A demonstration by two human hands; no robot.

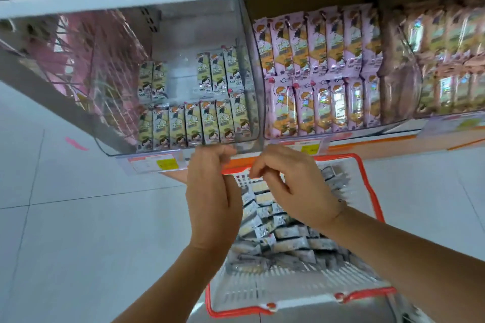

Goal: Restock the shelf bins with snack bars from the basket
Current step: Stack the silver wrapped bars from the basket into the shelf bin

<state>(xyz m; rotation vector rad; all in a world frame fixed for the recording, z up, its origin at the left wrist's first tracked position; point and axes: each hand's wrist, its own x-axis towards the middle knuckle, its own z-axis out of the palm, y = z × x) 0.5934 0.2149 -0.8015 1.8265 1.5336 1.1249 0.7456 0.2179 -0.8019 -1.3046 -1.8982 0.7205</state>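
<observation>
A white basket with a red rim stands on the floor below the shelf, with several silver-wrapped snack bars piled in it. Above it a clear shelf bin holds upright green-labelled bars: a full front row and a back row with a gap in the middle. My left hand and my right hand hover side by side between the bin's front edge and the basket. The fingers of both are loosely curled, and neither holds anything.
To the right, a second clear bin is packed with pink-wrapped bars, and further right is a third bin of pale bars. A bin of pink items is on the left. Price tags hang on the shelf edge. White floor tiles lie to the left.
</observation>
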